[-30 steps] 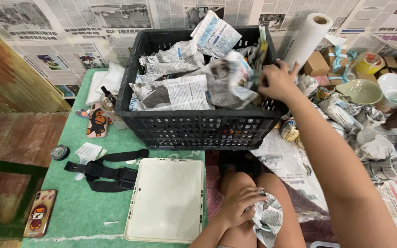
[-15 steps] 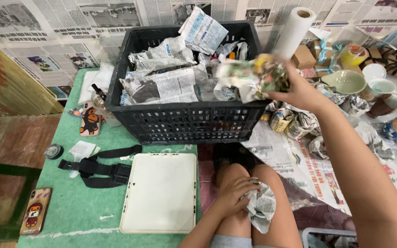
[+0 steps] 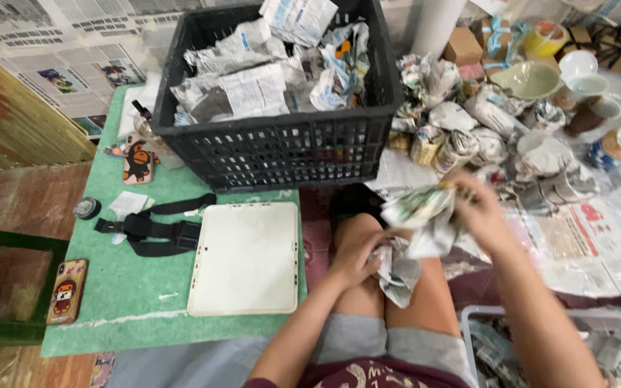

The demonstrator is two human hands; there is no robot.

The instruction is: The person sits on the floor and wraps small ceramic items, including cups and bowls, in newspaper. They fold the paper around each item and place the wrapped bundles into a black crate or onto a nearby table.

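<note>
Your right hand [image 3: 479,215] is closed around a newspaper-wrapped bundle [image 3: 420,208], holding it in the air just above your knees, while your left hand [image 3: 359,251] rests on your left knee, gripping a crumpled sheet of newspaper [image 3: 398,269] that hangs between your legs. The bundle is blurred, so you can't tell from here what is inside the wrapping; it may well be something breakable like the cups nearby.

Your grip sits on loose paper, not on the object itself. If the wrapping slides or opens, the contents could drop out onto your legs or the floor. The crumpled sheet touches the bundle, so pulling one may tug the other.

Just right of your right hand lies a crowded heap of wrapped pieces [image 3: 483,136], with a green bowl [image 3: 533,77] and a white cup [image 3: 587,88] beyond it. A wide sweep of your forearm could knock those over. The black crate [image 3: 282,144] ahead is piled full, so anything set on top could roll off.
</note>
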